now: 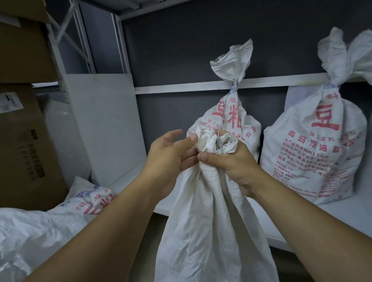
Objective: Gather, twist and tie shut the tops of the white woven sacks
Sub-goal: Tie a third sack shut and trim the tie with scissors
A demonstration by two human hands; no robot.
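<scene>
A plain white woven sack (209, 230) hangs in front of me, its top bunched into a crumpled neck. My right hand (229, 164) is shut around that neck just below the bunched mouth. My left hand (168, 154) is beside it on the left, fingers spread, its fingertips touching the bunched fabric without a clear grip. On the white shelf behind stand two tied sacks with red print: one (229, 117) directly behind my hands, another (314, 147) to the right, each cinched at the neck with a tie.
A loose sack with red and blue print (45, 226) lies at the lower left. Stacked cardboard boxes (14, 128) fill the left side. The white shelf board (335, 217) runs under the tied sacks, with a white upright panel (106, 123) on its left.
</scene>
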